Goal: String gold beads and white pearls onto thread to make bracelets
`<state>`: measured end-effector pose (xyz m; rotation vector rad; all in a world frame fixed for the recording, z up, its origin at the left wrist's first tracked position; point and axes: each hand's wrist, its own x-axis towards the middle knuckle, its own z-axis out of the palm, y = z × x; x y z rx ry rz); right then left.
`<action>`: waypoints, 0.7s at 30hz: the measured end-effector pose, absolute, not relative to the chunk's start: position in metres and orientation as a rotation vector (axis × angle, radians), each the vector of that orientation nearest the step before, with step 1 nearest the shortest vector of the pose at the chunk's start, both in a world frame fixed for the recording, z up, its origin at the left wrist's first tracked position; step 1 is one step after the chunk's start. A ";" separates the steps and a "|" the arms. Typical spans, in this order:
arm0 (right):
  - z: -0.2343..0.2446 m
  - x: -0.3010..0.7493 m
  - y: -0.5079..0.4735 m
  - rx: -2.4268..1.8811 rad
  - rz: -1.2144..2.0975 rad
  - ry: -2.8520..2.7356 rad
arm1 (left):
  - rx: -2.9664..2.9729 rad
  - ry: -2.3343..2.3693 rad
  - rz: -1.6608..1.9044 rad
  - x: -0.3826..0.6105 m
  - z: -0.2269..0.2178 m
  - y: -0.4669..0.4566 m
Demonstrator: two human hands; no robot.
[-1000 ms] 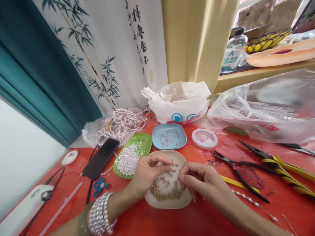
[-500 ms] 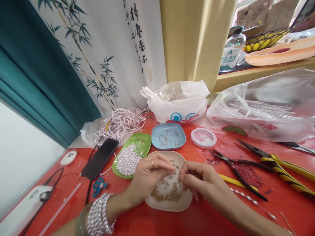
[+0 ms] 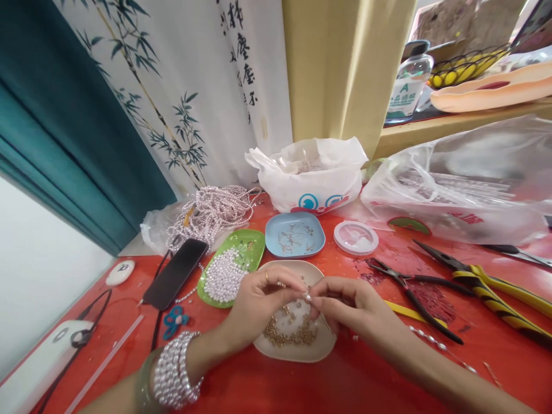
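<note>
Over a cream dish (image 3: 325, 351) of small gold beads (image 3: 287, 336), my two hands meet fingertip to fingertip. A single white pearl bead (image 3: 307, 297) shows where they touch. My left hand (image 3: 263, 296), with a ring on one finger, is closed in a pinch at the bead's left side. From the other side my right hand (image 3: 347, 302) pinches at the same bead; any thread or wire there is too fine to make out. Several rows of pearl beads (image 3: 175, 371) wrap my left wrist. A green dish (image 3: 256, 244) holds loose white pearls beside my left hand.
Behind stand a blue dish (image 3: 271, 244) of small metal pieces and a round lid (image 3: 356, 237). Black-handled pliers (image 3: 411, 290) and yellow-black pliers (image 3: 487, 287) lie right, near a beaded strand (image 3: 431, 339). A phone (image 3: 176, 276) lies left; plastic bags (image 3: 310, 184) line the back.
My right hand has moved left and slightly up, so the fingertips of both hands now touch. The pearl bead shows between them. The whole view has shifted slightly.
</note>
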<state>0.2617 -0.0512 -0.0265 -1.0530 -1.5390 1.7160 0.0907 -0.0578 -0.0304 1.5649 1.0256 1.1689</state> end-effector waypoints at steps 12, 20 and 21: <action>-0.015 0.265 -0.049 -1.037 1.578 -1.718 | 1.644 1.062 1.150 0.091 -0.022 -0.059; -0.024 0.267 -0.040 -1.075 1.486 -1.627 | 1.713 1.330 0.895 0.093 -0.027 -0.056; -0.025 0.267 -0.038 -1.101 1.466 -1.589 | 1.837 1.331 0.782 0.095 -0.027 -0.057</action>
